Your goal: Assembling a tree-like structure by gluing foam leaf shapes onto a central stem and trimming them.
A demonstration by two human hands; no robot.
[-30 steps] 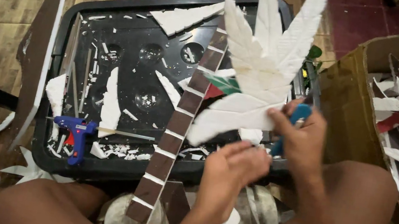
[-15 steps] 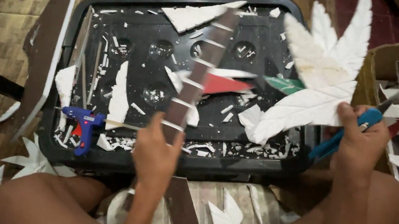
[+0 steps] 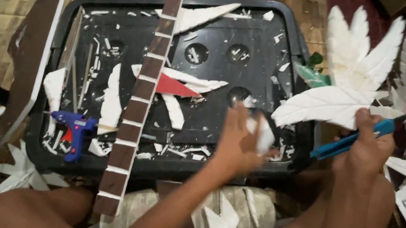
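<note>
Left hand hovers over the black tray at its 4 o'clock, fingers curled round a small white foam scrap. Right hand – at 3 o'clock, off the tray – fingers clamped on blue scissors & a big white foam leaf. Brown banded strip lies across the tray's left half; blue glue gun at 8 o'clock.

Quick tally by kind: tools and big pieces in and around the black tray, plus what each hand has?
Glue gun, blue, in black tray: 1
Brown strip with white bands: 1
Blue-handled cutting tool, in right hand: 1
Large white leaf cutout, in right hand: 1
White scrap, at left hand: 1
Total: 5
</note>
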